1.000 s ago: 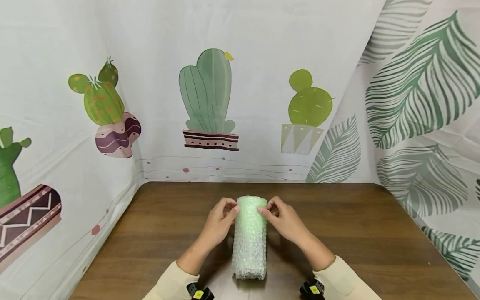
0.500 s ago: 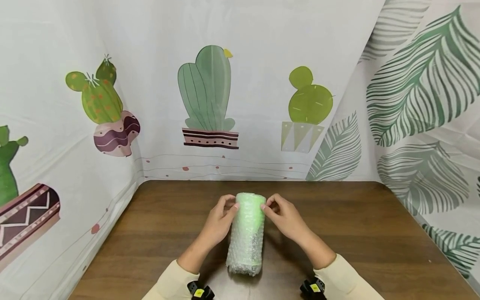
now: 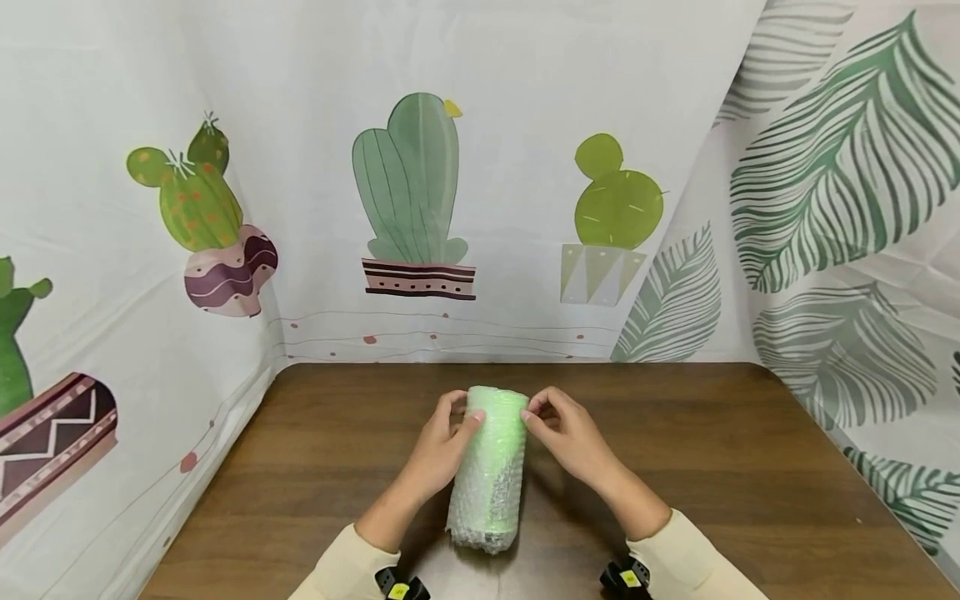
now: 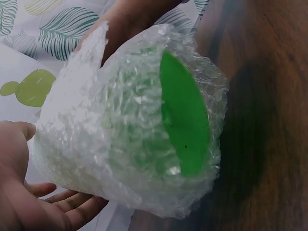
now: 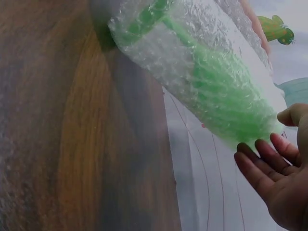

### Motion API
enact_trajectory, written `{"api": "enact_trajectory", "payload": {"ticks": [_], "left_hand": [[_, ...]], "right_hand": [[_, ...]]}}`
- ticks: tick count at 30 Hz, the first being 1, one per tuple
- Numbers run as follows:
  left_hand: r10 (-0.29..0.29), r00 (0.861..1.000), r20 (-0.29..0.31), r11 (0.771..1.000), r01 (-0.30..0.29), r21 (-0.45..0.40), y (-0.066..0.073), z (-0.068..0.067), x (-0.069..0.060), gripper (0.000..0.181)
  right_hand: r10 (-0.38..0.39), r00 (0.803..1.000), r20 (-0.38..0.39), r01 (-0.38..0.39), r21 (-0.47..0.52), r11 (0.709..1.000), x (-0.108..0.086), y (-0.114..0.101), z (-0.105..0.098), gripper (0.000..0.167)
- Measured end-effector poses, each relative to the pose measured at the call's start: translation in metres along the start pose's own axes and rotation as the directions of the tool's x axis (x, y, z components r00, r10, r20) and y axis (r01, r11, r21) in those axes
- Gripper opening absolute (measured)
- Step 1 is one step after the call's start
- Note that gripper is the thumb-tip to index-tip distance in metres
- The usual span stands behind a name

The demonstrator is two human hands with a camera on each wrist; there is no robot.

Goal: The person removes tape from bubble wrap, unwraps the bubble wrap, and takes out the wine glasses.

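A cylinder-like bundle of clear bubble wrap (image 3: 487,479) is held between both hands at the middle of the table, tilted slightly. Inside it shows a bright green object (image 4: 185,118), whose exact kind the wrap hides. My left hand (image 3: 437,446) grips the bundle's upper left side, thumb in front and fingers behind. Its fingers (image 4: 79,207) reach under the wrap in the left wrist view. At the upper right edge, my right hand (image 3: 573,437) pinches the wrap between thumb and fingers. A loose flap of wrap stands up in the left wrist view.
Brown wooden table (image 3: 712,467) under the hands, backed by a white curtain (image 3: 517,167) printed with cacti and leaves. Black wrist straps (image 3: 626,577) sit over cream sleeves (image 3: 693,554).
The bundle's lower end has swung left and the bundle has turned a little, so more green shows along its right side. Both hands stay nearly in place.
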State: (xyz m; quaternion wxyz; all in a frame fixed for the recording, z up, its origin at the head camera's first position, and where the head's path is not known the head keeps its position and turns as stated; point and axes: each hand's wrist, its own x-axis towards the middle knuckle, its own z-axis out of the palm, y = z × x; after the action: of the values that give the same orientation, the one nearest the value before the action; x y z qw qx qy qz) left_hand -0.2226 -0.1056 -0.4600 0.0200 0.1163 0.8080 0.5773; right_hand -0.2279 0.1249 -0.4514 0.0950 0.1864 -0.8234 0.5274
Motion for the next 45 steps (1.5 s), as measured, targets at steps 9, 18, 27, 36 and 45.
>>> {"api": "enact_trajectory", "payload": {"ticks": [9, 18, 27, 36, 45], "left_hand": [[-0.012, 1.0, -0.016, 0.998, 0.011, -0.068, 0.0015, 0.0012, 0.0011, 0.061], [0.002, 0.999, -0.042, 0.993, -0.007, -0.118, 0.003, -0.0007, 0.0011, 0.063], [-0.009, 0.998, -0.068, 0.989, -0.001, -0.15, 0.0059, -0.0022, 0.0014, 0.073], [-0.066, 0.998, -0.022, 0.994, 0.064, -0.093, 0.0054, -0.001, 0.0001, 0.084], [-0.041, 0.999, -0.023, 0.994, 0.038, -0.105, 0.0062, 0.0007, -0.0022, 0.083]], "right_hand": [[-0.072, 0.997, -0.012, 0.073, 0.041, 0.997, -0.0005, 0.0012, 0.0, 0.008], [-0.189, 0.981, -0.044, 0.191, 0.043, 0.981, -0.0019, 0.0008, 0.0032, 0.01], [-0.14, 0.99, -0.031, 0.143, 0.119, 0.983, -0.0013, 0.0012, 0.0066, 0.024], [-0.201, 0.975, -0.093, 0.205, 0.037, 0.978, -0.0035, -0.0012, 0.0079, 0.021], [-0.23, 0.968, -0.101, 0.234, 0.038, 0.971, -0.0048, -0.0035, 0.0085, 0.017]]}}
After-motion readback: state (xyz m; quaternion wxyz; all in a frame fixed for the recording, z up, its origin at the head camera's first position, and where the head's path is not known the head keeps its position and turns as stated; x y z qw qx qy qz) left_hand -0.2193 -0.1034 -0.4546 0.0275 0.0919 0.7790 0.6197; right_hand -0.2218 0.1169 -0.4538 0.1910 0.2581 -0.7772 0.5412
